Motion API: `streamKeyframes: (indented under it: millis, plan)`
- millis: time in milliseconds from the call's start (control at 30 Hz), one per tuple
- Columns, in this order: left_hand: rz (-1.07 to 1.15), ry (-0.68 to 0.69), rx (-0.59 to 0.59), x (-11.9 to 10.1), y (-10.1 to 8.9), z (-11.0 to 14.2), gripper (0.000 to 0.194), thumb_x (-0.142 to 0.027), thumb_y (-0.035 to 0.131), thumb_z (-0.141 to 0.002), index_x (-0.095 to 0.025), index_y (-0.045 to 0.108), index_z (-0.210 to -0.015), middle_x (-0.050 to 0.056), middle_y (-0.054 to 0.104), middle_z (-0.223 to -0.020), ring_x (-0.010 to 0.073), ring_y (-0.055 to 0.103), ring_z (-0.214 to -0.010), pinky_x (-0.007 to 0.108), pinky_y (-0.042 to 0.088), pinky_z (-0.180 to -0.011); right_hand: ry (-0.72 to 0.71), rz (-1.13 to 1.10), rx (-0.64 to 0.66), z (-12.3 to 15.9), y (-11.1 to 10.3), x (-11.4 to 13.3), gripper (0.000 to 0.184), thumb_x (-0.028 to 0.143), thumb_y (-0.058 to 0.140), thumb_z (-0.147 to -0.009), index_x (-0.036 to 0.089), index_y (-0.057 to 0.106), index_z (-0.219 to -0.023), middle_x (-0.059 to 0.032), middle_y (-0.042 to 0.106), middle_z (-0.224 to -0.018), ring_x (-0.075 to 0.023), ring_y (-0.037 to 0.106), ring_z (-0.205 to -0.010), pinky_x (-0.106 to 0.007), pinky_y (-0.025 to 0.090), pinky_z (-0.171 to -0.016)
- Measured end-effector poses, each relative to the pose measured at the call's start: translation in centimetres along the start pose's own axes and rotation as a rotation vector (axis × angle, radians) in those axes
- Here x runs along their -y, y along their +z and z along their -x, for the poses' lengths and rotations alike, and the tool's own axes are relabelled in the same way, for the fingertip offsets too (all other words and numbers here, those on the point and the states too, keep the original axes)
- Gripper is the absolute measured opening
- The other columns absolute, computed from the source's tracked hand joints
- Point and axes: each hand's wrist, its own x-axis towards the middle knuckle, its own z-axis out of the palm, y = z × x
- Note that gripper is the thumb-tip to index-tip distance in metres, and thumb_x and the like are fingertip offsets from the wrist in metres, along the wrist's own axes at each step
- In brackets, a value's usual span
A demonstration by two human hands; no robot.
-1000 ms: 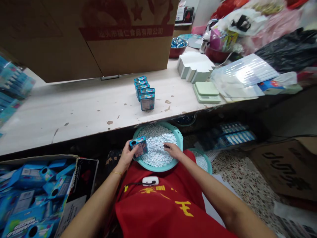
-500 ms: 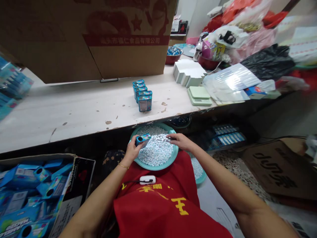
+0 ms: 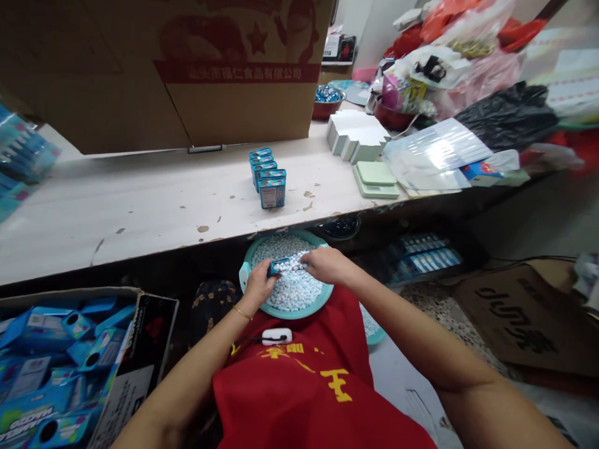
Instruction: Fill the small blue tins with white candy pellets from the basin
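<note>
My left hand (image 3: 260, 284) is closed around a small blue candy box (image 3: 272, 268), tilted over the basin with its top toward my right hand. My right hand (image 3: 324, 264) pinches what looks like a small scoop, mostly hidden by white candies (image 3: 291, 262) heaped on it. The heap meets the box's top end. Below both hands, a turquoise basin (image 3: 244, 274) full of small white pellet candies (image 3: 294, 296) rests at my lap, over a red apron (image 3: 299, 386).
Several blue boxes (image 3: 272, 193) stand in a row on the white table (image 3: 154, 212). A pale green scale (image 3: 377, 181) and white stacked card (image 3: 355, 134) sit to their right. A large carton (image 3: 243, 112) stands behind. At lower left, an open carton (image 3: 140, 337) holds many blue boxes.
My right hand has moved left with its heap of candies, up to the box. The box in my left hand has turned, its top now facing the heap.
</note>
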Motion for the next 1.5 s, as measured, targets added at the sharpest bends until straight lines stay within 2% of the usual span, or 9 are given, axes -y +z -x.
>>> streamKeyframes:
  millis: [233,400,533,700,800,900,1133,1333,1500]
  plan:
    - [0.009,0.005,0.000,0.4,0.5,0.2,0.036,-0.025,0.057,-0.075,-0.020,0.052,-0.110,0.008,0.058,-0.107,0.0247,0.053,-0.103,0.037,0.040,-0.092,-0.022,0.007,-0.052,-0.9,-0.9,1.9,0.022,0.024,0.051,-0.080,0.015,0.068,-0.092,-0.0129,0.067,-0.085,-0.0261,0.060,-0.093,-0.038,0.043,-0.082]
    - [0.114,-0.136,-0.065,0.8,-0.4,0.0,0.035,-0.030,0.060,-0.073,-0.020,0.051,-0.105,0.005,0.059,-0.100,0.0216,0.055,-0.095,0.035,0.041,-0.089,0.077,0.047,0.028,0.7,-0.1,-1.7,0.026,0.021,0.045,-0.082,0.018,0.063,-0.101,-0.0116,0.066,-0.097,-0.0257,0.061,-0.091,-0.037,0.044,-0.078]
    - [0.361,-0.315,-0.164,2.7,-0.5,0.0,0.036,-0.038,0.062,-0.071,-0.020,0.050,-0.100,0.003,0.058,-0.091,0.0189,0.056,-0.088,0.034,0.044,-0.084,0.213,0.018,0.120,1.0,5.9,-5.2,0.030,0.019,0.041,-0.084,0.018,0.057,-0.109,-0.0129,0.064,-0.102,-0.0269,0.061,-0.092,-0.037,0.043,-0.076]
    - [0.774,-0.632,-0.135,4.2,1.9,-0.3,0.042,-0.043,0.067,-0.068,-0.020,0.046,-0.098,0.004,0.059,-0.093,0.0162,0.060,-0.083,0.033,0.049,-0.078,0.269,-0.216,0.072,-2.7,14.8,-3.3,0.036,0.014,0.037,-0.085,0.019,0.053,-0.117,-0.0105,0.060,-0.113,-0.0235,0.056,-0.104,-0.033,0.040,-0.085]
    - [0.951,-0.687,-0.065,3.6,2.4,-0.2,0.047,-0.041,0.071,-0.064,-0.021,0.045,-0.099,0.004,0.059,-0.096,0.0157,0.060,-0.083,0.032,0.050,-0.076,0.288,-0.315,0.027,-5.1,17.1,-1.7,0.039,0.017,0.038,-0.086,0.024,0.048,-0.124,-0.0055,0.058,-0.121,-0.0205,0.053,-0.109,-0.030,0.040,-0.087]
    - [0.987,-0.637,-0.003,2.9,0.9,0.3,0.047,-0.043,0.069,-0.066,-0.023,0.046,-0.101,0.003,0.058,-0.097,0.0166,0.060,-0.084,0.033,0.050,-0.074,0.285,-0.409,0.005,-5.8,17.7,-2.1,0.038,0.020,0.044,-0.084,0.024,0.051,-0.121,-0.0036,0.060,-0.118,-0.0195,0.054,-0.108,-0.028,0.041,-0.087]
    - [0.444,-0.277,-0.224,4.3,-3.7,1.2,0.042,-0.037,0.065,-0.071,-0.021,0.050,-0.106,0.002,0.057,-0.095,0.0169,0.054,-0.090,0.031,0.043,-0.086,0.152,-0.632,-0.077,-2.8,14.9,-5.6,0.036,0.020,0.054,-0.078,0.016,0.058,-0.113,-0.0071,0.065,-0.105,-0.0193,0.058,-0.095,-0.030,0.043,-0.085]
    - [0.239,-0.158,-0.118,2.9,-2.0,0.3,0.038,-0.033,0.062,-0.073,-0.021,0.050,-0.106,0.002,0.058,-0.094,0.0179,0.055,-0.087,0.031,0.043,-0.082,-0.028,-0.606,-0.132,-0.6,7.3,-5.1,0.034,0.024,0.053,-0.078,0.016,0.061,-0.110,-0.0063,0.066,-0.101,-0.0194,0.059,-0.091,-0.030,0.044,-0.081]
    - [0.108,-0.103,-0.024,1.2,-0.6,-0.3,0.035,-0.029,0.058,-0.074,-0.020,0.051,-0.107,0.004,0.060,-0.098,0.0199,0.056,-0.089,0.033,0.043,-0.083,-0.034,-0.215,-0.048,-0.3,1.8,-1.9,0.032,0.024,0.051,-0.079,0.020,0.062,-0.109,-0.0064,0.067,-0.102,-0.0211,0.061,-0.094,-0.029,0.044,-0.079]
